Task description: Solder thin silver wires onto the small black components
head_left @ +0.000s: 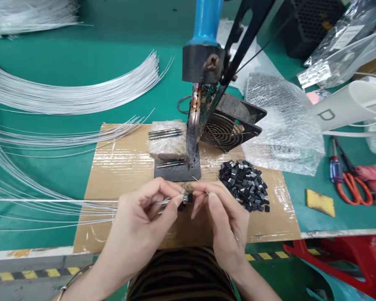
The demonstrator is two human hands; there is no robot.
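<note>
My left hand (147,225) is closed on a bundle of thin white wires (97,207), pinching it near the ends. Small black pieces (188,198) show at those ends, just past the thumb and index fingertips. Close by on the right, my right hand (224,221) is closed in a pinch on a thin silvery wire (195,179), whose tip pokes up above the fingers. Above both hands hangs the tip of a blue-handled soldering iron (192,129), apart from the fingers. A heap of small black rectangular parts (244,184) lies right of my right hand.
Cardboard (278,221) covers the work area. Behind the iron stands a black fan (225,125); left of it, a wrapped block (167,144) bears metal rods. More white wires (81,98) lie left. Bubble wrap (278,121), a yellow sponge (320,202) and orange-handled scissors (355,190) are right.
</note>
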